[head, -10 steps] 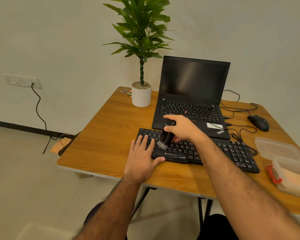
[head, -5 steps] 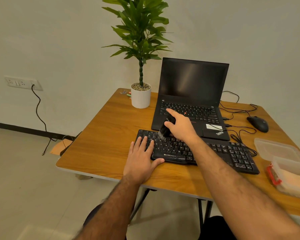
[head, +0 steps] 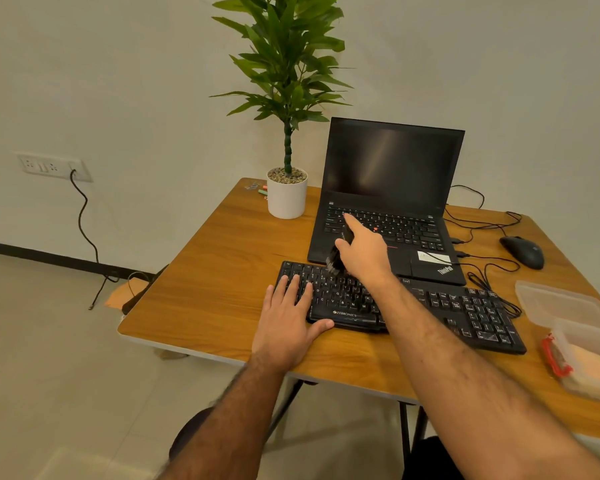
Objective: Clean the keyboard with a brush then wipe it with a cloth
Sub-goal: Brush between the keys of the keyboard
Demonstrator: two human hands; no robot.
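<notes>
- Since the earlier frame, our right hand (head: 362, 256) carries the brush (head: 336, 256) to the keyboard's (head: 465, 306) far edge, gripping it.
- Our left hand (head: 286, 317) lies flat, fingers straight, steadying the keyboard on the desk (head: 222, 271).

warm, dim, even light; soft shadows, wide-angle bending at edges (forearms blurred).

black keyboard (head: 465, 306), black laptop (head: 392, 168), wood-grain brown table (head: 222, 271), white pot (head: 286, 199).
</notes>
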